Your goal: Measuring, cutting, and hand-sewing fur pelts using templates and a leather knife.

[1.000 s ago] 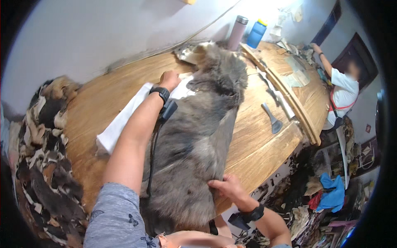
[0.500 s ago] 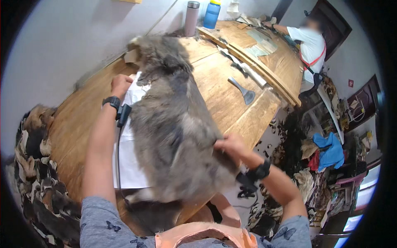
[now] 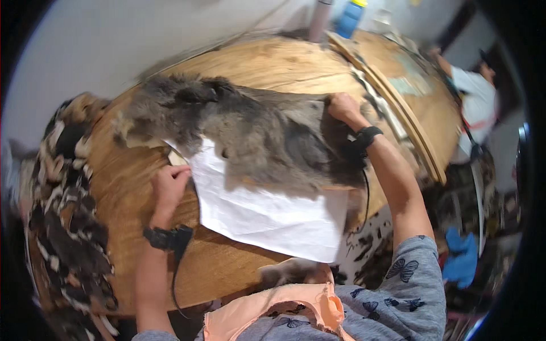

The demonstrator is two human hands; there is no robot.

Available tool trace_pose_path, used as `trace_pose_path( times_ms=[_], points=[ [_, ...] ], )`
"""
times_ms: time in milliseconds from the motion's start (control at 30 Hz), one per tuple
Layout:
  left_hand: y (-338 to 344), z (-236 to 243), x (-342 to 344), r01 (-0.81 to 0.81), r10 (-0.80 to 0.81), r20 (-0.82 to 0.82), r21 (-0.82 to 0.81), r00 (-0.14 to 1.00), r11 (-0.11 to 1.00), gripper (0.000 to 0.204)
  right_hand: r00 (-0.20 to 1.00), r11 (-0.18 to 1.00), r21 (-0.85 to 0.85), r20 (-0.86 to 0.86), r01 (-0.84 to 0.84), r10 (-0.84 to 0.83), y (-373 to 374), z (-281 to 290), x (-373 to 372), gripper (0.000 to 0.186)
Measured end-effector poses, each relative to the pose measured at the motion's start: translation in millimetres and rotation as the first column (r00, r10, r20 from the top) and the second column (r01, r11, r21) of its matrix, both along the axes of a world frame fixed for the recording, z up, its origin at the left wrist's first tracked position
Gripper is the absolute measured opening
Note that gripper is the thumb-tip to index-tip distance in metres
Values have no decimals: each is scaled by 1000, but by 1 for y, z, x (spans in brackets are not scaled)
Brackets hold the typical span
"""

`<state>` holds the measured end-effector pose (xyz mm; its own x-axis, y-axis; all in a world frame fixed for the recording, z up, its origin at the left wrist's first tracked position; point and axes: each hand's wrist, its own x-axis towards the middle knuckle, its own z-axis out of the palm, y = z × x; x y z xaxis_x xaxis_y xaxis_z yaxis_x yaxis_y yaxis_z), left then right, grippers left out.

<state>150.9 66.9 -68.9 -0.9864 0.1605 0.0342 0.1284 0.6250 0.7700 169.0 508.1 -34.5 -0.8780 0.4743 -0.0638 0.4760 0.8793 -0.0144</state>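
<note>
A grey-brown fur pelt (image 3: 259, 122) stretches crosswise over the wooden table, with its narrower end to the left. Its fur side faces up, somewhat smeared by motion. From beneath it a large white paper sheet (image 3: 261, 219) shows, lightly creased and reaching toward the table's near edge. My right hand (image 3: 344, 108) is closed on the pelt at its right end. At the sheet's left edge my left hand (image 3: 172, 183) is closed, its fingertips pinching the paper beside a small cream flap (image 3: 175, 160). Dark straps with a cable are on both wrists.
Fur scraps (image 3: 68, 204) lie heaped along the table's left side. Long wooden strips (image 3: 398, 108) run across the right part of the table (image 3: 142, 256). A blue bottle (image 3: 350, 20) and a pinkish flask (image 3: 320, 21) stand by the wall. Another person (image 3: 478, 99) works at the far right.
The pelt has swung from lengthwise to crosswise, baring more of the paper. My right hand has moved up and away from me, my left hand nearer. The whole view has shifted.
</note>
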Motion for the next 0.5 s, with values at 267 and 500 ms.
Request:
trace_pose_path(
  times_ms=[267,500],
  points=[
    [56,16,110,-275,271,53,119,961,954,17,879,877,62,21,-476,476,29,-9,-109,29],
    [92,20,149,-332,319,117,112,940,937,15,680,681,-13,52,-732,731,52,-26,-163,32]
  ],
)
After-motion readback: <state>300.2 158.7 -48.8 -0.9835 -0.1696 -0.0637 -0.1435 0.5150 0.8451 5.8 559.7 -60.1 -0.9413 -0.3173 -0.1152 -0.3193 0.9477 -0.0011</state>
